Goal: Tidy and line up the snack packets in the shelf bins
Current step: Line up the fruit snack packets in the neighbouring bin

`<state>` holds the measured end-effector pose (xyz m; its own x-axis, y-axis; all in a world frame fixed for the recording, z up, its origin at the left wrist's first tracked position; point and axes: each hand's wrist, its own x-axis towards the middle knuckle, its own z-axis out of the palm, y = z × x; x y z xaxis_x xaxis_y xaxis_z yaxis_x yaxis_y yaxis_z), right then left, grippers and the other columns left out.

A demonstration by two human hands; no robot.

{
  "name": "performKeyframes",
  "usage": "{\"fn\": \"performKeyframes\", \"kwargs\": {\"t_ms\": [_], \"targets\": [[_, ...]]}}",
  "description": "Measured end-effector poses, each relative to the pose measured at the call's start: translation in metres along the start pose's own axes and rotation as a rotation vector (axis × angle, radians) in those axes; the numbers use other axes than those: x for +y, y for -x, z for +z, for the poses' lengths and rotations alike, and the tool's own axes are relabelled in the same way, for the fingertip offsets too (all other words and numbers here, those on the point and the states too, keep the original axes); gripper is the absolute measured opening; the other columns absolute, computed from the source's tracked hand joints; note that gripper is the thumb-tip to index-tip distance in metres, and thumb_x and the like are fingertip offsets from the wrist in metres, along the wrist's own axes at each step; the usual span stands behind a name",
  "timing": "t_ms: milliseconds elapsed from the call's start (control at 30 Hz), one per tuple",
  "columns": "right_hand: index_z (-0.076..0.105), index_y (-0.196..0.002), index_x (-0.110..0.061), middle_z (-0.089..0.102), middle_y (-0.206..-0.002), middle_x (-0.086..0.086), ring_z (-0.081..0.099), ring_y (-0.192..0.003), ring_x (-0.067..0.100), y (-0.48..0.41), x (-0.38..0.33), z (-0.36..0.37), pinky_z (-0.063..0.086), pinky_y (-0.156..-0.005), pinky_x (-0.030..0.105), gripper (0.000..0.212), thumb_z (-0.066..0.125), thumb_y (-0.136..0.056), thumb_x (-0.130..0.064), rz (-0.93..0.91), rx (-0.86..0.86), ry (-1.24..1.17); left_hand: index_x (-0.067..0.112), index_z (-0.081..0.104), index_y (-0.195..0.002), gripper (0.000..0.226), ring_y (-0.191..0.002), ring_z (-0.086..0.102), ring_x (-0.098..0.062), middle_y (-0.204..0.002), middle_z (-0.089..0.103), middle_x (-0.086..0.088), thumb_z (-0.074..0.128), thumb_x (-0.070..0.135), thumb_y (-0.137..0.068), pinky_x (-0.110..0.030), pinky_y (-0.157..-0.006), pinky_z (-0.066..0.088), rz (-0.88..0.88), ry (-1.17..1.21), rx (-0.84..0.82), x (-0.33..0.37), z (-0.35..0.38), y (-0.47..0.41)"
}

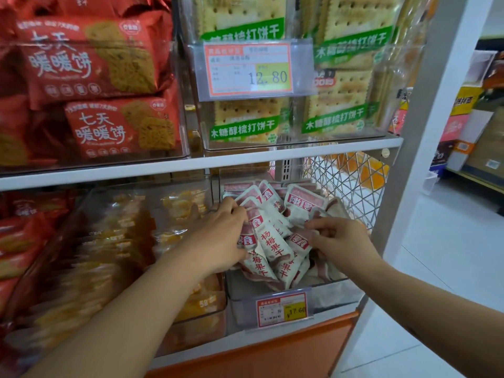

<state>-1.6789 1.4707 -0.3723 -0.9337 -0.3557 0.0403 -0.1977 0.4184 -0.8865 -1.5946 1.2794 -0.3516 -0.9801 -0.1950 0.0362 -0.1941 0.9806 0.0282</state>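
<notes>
Several small white and pink snack packets with red characters lie jumbled in a clear plastic shelf bin on the lower shelf, at the right. My left hand reaches into the bin's left side, its fingers curled around a bunch of packets. My right hand comes in from the right and pinches the top of a packet between thumb and fingers. More packets are piled at the back of the bin.
A yellow-packet bin stands to the left. Above are red biscuit bags and green-labelled cracker packs in clear bins. Price tags hang on the bin fronts. A wire mesh panel closes the shelf's right end.
</notes>
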Motion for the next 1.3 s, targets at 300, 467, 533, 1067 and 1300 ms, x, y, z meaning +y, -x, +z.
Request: {"fn": "performKeyframes", "kwargs": {"t_ms": [300,467,533,1067,1300], "targets": [[0.059,-0.063,-0.033,0.055,-0.049,-0.013,0.053,-0.048,0.008,-0.022,-0.011,0.009,0.043,-0.051,0.024,0.025,0.059,-0.084,-0.020,-0.231,0.082,0.271,0.038,0.038,-0.087,0.043,-0.101,0.043,-0.005,-0.102,0.036,0.024,0.075,0.049,-0.069,-0.030,-0.087,0.034,0.169,0.212,0.048,-0.011,-0.006,-0.005],[0.064,-0.071,-0.027,0.061,-0.060,-0.007,0.054,-0.056,0.016,-0.028,-0.012,0.005,0.037,-0.051,0.024,0.018,0.052,-0.081,-0.019,-0.282,0.196,0.410,0.036,0.040,-0.080,0.041,-0.093,0.045,-0.004,-0.097,0.044,0.022,0.077,0.047,-0.067,-0.029,-0.074,0.032,0.194,0.277,0.101,-0.012,-0.003,-0.007],[0.066,-0.074,-0.024,0.063,-0.063,-0.006,0.055,-0.057,0.017,-0.028,-0.008,0.004,0.043,-0.052,0.028,0.017,0.052,-0.081,-0.019,-0.323,0.235,0.424,0.034,0.043,-0.085,0.040,-0.093,0.046,-0.006,-0.097,0.046,0.022,0.076,0.047,-0.068,-0.030,-0.074,0.032,0.179,0.255,0.094,-0.011,-0.003,-0.006],[0.070,-0.083,-0.015,0.057,-0.079,-0.010,0.041,-0.057,-0.009,-0.025,-0.005,0.005,0.038,-0.061,0.014,0.014,0.058,-0.082,-0.007,-0.740,0.054,0.457,0.037,0.044,-0.114,0.049,-0.120,0.042,-0.015,-0.114,0.053,0.015,0.068,0.051,-0.074,-0.054,-0.115,0.005,0.063,-0.068,-0.109,0.009,-0.004,-0.001],[0.038,-0.137,-0.027,0.047,-0.089,-0.012,0.052,-0.076,0.012,-0.024,-0.009,-0.011,0.036,-0.087,0.028,0.062,0.063,-0.083,-0.042,-0.449,-0.243,0.652,0.028,0.043,-0.124,0.057,-0.128,0.041,-0.018,-0.138,0.035,0.006,0.062,0.059,-0.079,-0.055,-0.114,0.009,0.193,-0.164,-0.061,0.027,0.006,-0.008]]}}
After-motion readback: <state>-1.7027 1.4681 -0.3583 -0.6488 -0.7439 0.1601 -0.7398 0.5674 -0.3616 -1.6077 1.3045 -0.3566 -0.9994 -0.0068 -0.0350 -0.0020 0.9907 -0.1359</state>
